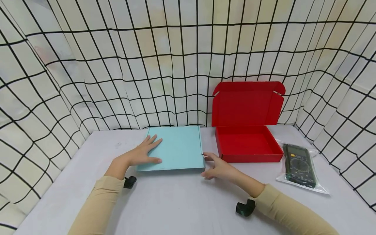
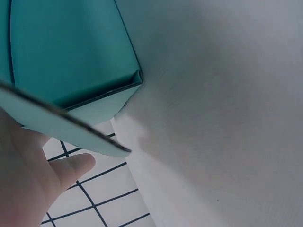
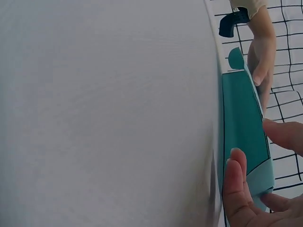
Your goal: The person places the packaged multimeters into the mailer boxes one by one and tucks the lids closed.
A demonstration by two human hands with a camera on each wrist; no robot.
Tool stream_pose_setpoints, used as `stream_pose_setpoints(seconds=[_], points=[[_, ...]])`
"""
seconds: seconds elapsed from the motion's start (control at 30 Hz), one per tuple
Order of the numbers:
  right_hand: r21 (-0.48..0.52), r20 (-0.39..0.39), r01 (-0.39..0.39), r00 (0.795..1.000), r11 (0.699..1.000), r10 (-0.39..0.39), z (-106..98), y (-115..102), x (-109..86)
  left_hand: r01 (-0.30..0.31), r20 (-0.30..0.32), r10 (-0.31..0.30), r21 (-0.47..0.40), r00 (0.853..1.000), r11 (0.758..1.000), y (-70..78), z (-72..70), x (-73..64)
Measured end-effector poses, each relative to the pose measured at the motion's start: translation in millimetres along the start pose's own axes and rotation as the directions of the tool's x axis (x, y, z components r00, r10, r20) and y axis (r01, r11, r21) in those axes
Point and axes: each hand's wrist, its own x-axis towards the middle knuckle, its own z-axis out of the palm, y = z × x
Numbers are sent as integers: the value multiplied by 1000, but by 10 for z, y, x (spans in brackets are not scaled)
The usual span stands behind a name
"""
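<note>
- Here's your left hand (image 1: 144, 153), grip spread wide over the lid of the pale-blue cardboard box (image 1: 179, 147), just left of centre in the frame, likely steadying it.
- Your right hand (image 1: 218, 167) curves beside the box's right end, grip loosely parted, perhaps bracing that corner.
- Your left wrist view catches a thin pale-blue cardboard flap (image 2: 61, 130) jutting out, apparently untucked.
- Right of centre, the red cardboard box (image 1: 251, 158) stands lid up, presumably handy.
- Far right: a black multimeter (image 1: 299, 164), bagged in clear plastic (image 1: 320, 190); dial markings too small, brand unreadable.
</note>
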Motion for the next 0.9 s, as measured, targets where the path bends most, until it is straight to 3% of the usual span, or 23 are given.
stream_pose_setpoints(seconds=[0.2, 0.4, 0.67, 0.9], points=[[-99, -79, 38, 996, 994, -46, 22, 6, 84, 6, 3, -6, -2, 1000, 1000, 2, -12, -3], [-127, -133, 15, 991, 992, -32, 38, 4, 128, 4, 0, -4, 3, 1000, 1000, -20, -4, 3], [-78, -143, 18, 989, 997, -29, 48, 0, 79, 14, 25, -14, -6, 1000, 1000, 21, -43, -8], [26, -152, 8, 988, 1000, -4, 57, -17, 63, 21, 36, -21, -18, 999, 1000, 28, -57, -4]])
